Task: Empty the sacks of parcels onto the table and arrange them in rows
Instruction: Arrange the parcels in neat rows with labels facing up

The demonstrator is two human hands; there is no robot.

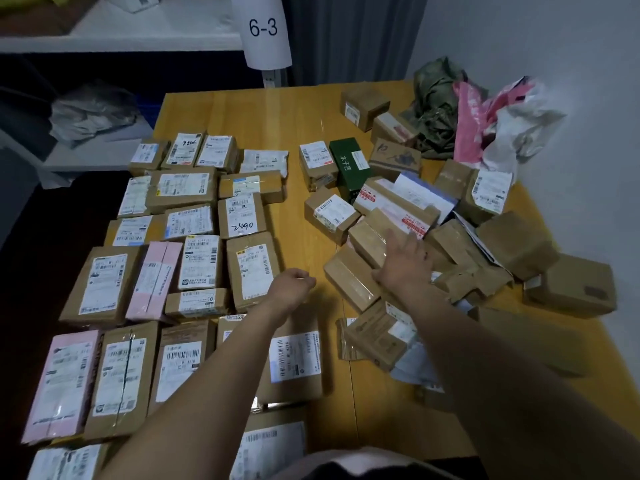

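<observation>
Wooden table [249,112] beside white shelving [156,29] bears parcel rows [194,261] and a heap [398,202].

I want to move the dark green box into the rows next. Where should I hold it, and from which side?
Probably take the dark green box by its far end, coming from above: bare table lies behind it, while a labelled brown box crowds its left side and a red-printed parcel sits against its near end.

The bare left forearm [207,368] and right forearm [485,341] reach forward. The left grip [291,285] has loosely curled fingers and holds nothing. The right grip [401,263], farther forward, lies palm down, fingers straight and spread.
</observation>
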